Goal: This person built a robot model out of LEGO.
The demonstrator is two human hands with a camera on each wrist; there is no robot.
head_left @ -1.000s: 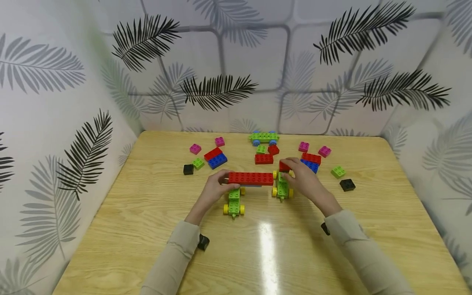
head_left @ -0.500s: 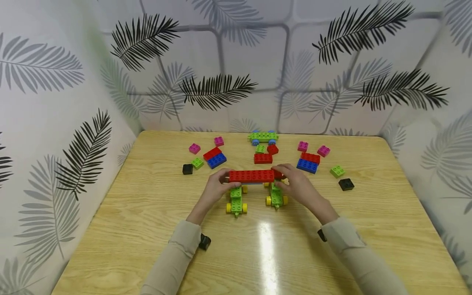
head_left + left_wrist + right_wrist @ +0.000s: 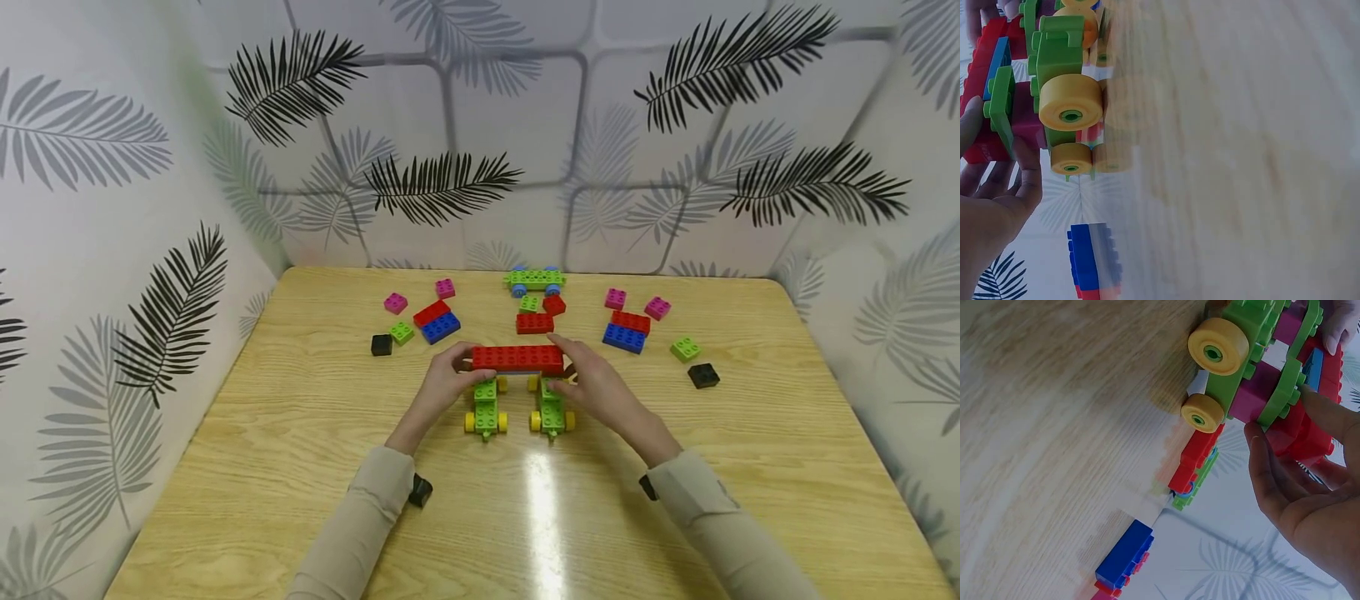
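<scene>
A row of red building bricks (image 3: 517, 358) spans two green toy-car bases with yellow wheels, the left base (image 3: 486, 417) and the right base (image 3: 552, 417). Gripping the row's left end is my left hand (image 3: 442, 379), thumb toward me. My right hand (image 3: 596, 387) holds the right end, with fingers around red bricks and the green sloped piece (image 3: 1282, 394). Magenta bricks (image 3: 1255, 392) sit between the green pieces and the bases. Part of a blue plate (image 3: 999, 62) shows under the red row. The far fingertips are partly hidden behind the bricks.
Behind the build stand a green car base with blue wheels (image 3: 535, 282) and a red brick (image 3: 535, 323). Blue bricks lie at left (image 3: 441, 327) and right (image 3: 624, 337), with red, pink, lime and black ones (image 3: 703, 375) nearby. A patterned wall borders the table's back.
My right hand has moved left and toward me, bringing the right car base and its red brick against the long red row. The left hand has shifted slightly right.
</scene>
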